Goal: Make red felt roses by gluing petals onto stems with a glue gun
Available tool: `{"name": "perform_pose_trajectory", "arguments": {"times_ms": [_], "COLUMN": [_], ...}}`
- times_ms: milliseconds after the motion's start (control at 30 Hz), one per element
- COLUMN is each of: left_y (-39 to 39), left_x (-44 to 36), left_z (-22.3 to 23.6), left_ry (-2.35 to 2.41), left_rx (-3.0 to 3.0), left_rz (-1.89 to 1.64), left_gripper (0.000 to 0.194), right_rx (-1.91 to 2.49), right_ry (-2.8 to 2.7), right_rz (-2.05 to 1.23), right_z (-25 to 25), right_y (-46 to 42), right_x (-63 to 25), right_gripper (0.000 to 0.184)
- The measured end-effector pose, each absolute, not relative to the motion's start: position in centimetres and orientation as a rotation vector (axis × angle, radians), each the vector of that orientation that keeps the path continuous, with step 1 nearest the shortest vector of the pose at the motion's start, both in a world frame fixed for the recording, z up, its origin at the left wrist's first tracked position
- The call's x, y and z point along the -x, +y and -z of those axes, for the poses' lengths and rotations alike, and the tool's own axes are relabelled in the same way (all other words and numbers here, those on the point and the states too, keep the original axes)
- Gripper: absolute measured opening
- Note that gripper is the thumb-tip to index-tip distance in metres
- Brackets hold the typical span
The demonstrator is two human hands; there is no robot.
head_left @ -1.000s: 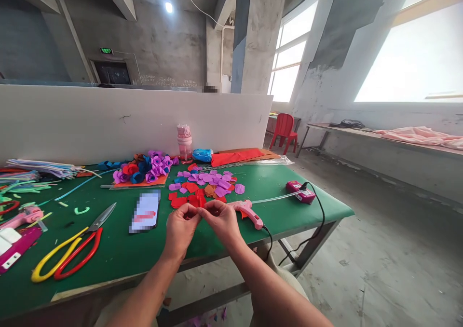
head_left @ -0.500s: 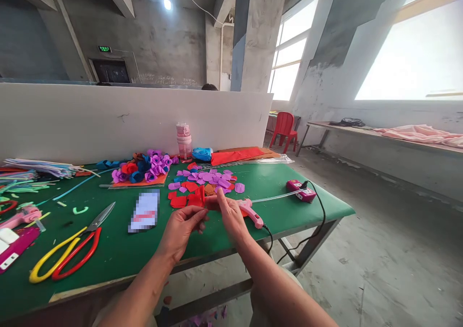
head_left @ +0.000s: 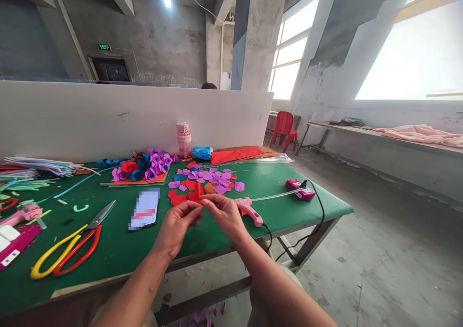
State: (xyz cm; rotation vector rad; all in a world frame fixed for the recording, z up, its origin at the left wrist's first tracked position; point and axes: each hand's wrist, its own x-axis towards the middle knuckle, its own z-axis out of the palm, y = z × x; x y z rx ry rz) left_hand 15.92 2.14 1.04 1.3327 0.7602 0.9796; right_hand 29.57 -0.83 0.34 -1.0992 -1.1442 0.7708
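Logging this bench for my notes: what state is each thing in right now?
Left hand: pinching the red petal.
Right hand: pinching the same petal.
Glue gun: lying down, corded.
Scissors: lying shut.
Phone: flat.
Bottle: upright.

The red petal piece [head_left: 198, 192] you hold is a small scrap of red sheet, standing nearly upright above the green table's near edge. Its lower end is pinched where your fingertips meet; its exact shape cannot be told.
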Motion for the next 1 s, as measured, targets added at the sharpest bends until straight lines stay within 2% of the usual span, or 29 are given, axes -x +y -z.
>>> {"name": "perform_pose_trajectory", "arguments": {"times_ms": [167,533,733,1000], "left_y": [3.7,5.4,5.9,5.1], "left_x": [-13.7,-11.7,-10.8,-10.1], "left_z": [-1.6,-0.3,0.2,-1.1], "left_ry": [0.685,0.809,0.891,0.911], "left_rx": [-1.320,-1.443,-1.531,-1.452], "left_rz": [-1.237,-1.242,-1.208,-1.188], "left_gripper": [0.017,0.018,0.020,0.022], "right_rx": [1.233,1.897,2.123,2.039], "right_ry": [-1.158,-1.938,-2.082,-2.207], "right_rz": [-0.642,-0.209,-0.205,-0.336], "right_z": [0.5,1.9,0.4,-0.4], "right_y": [-0.4,2.9,8.2,9.6], "right_x": [-32.2,-28.3,-27.3,-28.0], "right_gripper": [0.027,0.017,0.023,0.015]}}
